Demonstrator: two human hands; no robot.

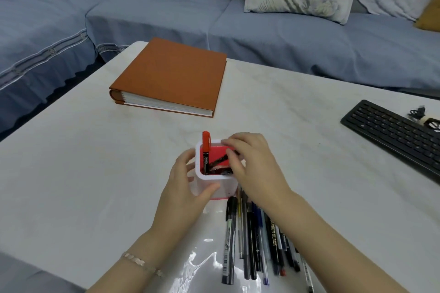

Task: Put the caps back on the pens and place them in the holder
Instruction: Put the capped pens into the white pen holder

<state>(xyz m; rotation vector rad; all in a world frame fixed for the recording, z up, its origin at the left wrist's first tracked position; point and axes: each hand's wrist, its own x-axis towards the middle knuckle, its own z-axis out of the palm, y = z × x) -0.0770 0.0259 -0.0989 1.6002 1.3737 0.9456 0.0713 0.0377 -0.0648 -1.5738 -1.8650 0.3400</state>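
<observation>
A square white pen holder (200,164) with a red inside stands near the table's front middle. A red-capped marker (206,147) stands upright in its far left corner. My left hand (188,185) wraps round the holder's left and front sides, thumb on the front wall. My right hand (250,162) hovers over the holder's right rim and pinches a black pen (217,162) that slants down into the holder. Several pens (257,240) lie side by side on the table just in front of the holder, partly under my right forearm.
A thick orange-brown album (171,76) lies at the back of the white table (309,150). A black keyboard (395,135) sits at the right edge with a small cable beside it. A blue-covered sofa with a cushion runs behind the table.
</observation>
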